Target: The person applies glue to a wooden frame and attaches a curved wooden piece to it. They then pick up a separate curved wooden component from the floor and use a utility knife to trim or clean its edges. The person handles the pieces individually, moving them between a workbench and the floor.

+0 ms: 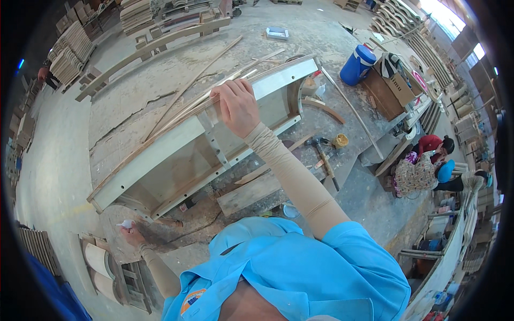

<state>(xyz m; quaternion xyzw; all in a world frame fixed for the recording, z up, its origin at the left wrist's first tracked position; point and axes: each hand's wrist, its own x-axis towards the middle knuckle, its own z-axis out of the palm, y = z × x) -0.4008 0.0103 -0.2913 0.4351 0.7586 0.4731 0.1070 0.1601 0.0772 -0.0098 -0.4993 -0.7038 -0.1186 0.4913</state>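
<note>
the right hand (239, 108) is at the centre of the frame, its fingers clamped over the upper edge of a pale wooden frame (215, 140) that slants from lower left to upper right across the tabletop (128, 101). at lower left, the left hand (133, 235) has its fingers closed on a small white object (126, 223), near the frame's corner. right of centre lie a hammer (328, 166) and a yellow pot (340, 140); a blue cooler (357, 64) stands at upper right.

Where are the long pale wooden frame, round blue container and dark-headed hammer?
Long pale wooden frame (213, 140), head view: middle crosspiece.
Round blue container (354, 69), head view: side.
Dark-headed hammer (326, 162), head view: handle.
</note>
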